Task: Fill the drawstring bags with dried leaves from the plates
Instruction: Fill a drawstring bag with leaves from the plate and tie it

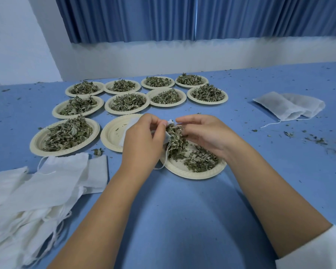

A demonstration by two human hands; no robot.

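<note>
Observed: left hand, fingers curled, pinches the mouth of the drawstring bag. The bag is held up between the hands, its body trailing over the empty plate.

Right hand, fingers partly curled, grips a clump of dried leaves at the bag mouth, above the near plate.

Risks:
- The clump looks wider than the opening, so forcing it in would likely shed leaves onto the table.
- If the left pinch slackens, the mouth may collapse.
- The drawstring hangs loose across the near plate's rim and could snag or drag leaves off.
</note>
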